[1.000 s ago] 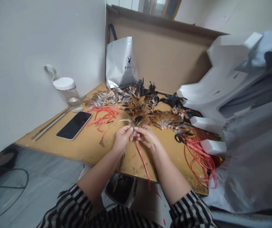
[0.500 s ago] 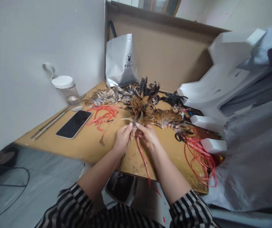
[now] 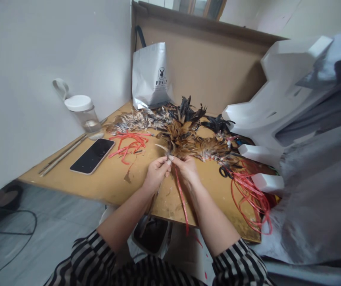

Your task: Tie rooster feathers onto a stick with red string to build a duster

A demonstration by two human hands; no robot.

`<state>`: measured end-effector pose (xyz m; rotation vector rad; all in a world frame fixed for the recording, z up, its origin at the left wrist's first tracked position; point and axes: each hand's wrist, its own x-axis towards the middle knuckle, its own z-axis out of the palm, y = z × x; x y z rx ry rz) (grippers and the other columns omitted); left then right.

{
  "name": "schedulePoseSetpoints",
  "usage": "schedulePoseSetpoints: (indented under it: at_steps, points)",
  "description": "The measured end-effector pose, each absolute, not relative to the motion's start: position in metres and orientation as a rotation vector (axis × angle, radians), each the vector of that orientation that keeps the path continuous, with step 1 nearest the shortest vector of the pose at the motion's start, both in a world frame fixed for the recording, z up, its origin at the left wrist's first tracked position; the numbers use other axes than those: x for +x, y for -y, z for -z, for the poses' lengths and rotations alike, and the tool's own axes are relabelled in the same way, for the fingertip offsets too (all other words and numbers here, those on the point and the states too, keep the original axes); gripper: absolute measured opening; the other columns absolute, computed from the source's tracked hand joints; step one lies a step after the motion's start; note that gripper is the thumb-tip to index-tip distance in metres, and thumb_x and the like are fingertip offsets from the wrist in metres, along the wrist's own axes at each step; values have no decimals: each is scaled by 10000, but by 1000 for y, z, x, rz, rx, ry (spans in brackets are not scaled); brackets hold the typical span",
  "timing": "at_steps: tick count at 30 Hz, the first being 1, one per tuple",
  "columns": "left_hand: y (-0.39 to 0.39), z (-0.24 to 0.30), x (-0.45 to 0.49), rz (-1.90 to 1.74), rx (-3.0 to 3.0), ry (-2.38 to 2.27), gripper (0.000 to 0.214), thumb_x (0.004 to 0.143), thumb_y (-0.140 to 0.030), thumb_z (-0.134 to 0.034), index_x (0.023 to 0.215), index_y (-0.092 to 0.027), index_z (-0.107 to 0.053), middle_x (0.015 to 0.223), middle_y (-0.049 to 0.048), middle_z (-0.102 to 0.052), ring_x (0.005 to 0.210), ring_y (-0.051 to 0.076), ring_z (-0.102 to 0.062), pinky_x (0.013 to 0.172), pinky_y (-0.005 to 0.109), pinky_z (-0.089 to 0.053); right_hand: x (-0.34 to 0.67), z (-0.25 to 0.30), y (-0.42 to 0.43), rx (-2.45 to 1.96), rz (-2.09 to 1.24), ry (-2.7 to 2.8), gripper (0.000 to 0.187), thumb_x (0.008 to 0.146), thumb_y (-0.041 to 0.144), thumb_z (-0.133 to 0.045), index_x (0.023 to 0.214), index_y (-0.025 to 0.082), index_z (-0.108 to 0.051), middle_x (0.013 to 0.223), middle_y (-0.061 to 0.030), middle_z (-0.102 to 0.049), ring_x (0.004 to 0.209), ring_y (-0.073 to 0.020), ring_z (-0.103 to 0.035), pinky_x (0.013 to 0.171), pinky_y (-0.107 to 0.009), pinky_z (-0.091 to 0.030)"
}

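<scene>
Apparently feather bunch in L hand & R hand

Feather bundle farther right than a second ago (red strip slightly, too)

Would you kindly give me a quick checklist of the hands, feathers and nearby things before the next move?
1. Left hand closed: ok, thumb and fingers are pinched together.
2. Right hand at the base of the brown feathers: ok, the thumb tip is there.
3. Feather bases held tight: cannot tell, the fingers cover them.
4. Red strip hanging free: ok, its loose end reaches the near edge of the table.
5. Phone out of the way: ok, it lies flat on the left, apart from both hands.
6. Black scissors free to lift: cannot tell, only the looped handles show.
</scene>
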<state>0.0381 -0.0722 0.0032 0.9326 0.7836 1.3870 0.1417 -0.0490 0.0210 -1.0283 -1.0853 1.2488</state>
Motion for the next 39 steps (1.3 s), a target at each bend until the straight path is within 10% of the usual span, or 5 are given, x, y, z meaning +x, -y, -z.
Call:
schedulePoseSetpoints:
  at_steps: [9,16,20,31,39]
  points:
    - [71,-5,38,-1368,869,-737,301,627,-332,-717,815,-112,-636,534,-30,-480,462,51,-378,430,189,-262,144,-21,50,-1071,-1064,1171,289,581,367,-732,708,159,-576,653,8,-602,572,-111,-519,553,-231,-416]
    - [68,-11,30,-1367,741,-632,235,633,-266,-712,784,-100,-640,578,-11,-497,481,40,-382,429,164,-259,148,-22,58,-885,-1608,949,407,560,339,-778,853,201,-532,723,9,-631,581,-111,-585,543,-232,-469]
    - [73,-21,21,-1350,731,-668,210,608,-241,-722,739,-101,-637,609,7,-529,505,46,-413,428,158,-268,154,-25,62,-918,-1784,1105,328,607,351,-745,831,156,-606,575,38,-565,355,-24,-354,347,-152,-246]
    - [78,-25,22,-1468,1016,-991,325,597,-282,-727,858,-115,-627,516,-41,-527,412,49,-388,432,193,-299,149,-24,75,-1046,-844,1619,248,763,371,-550,635,172,-625,515,30,-478,491,-92,-374,507,-221,-305]
    - [93,-34,20,-1678,1853,-1310,144,791,-201,-550,892,-154,-642,821,47,-605,785,141,-569,725,268,-465,147,-20,79,-1009,-679,1595,239,786,353,-532,689,161,-635,559,18,-514,523,-99,-408,547,-220,-342]
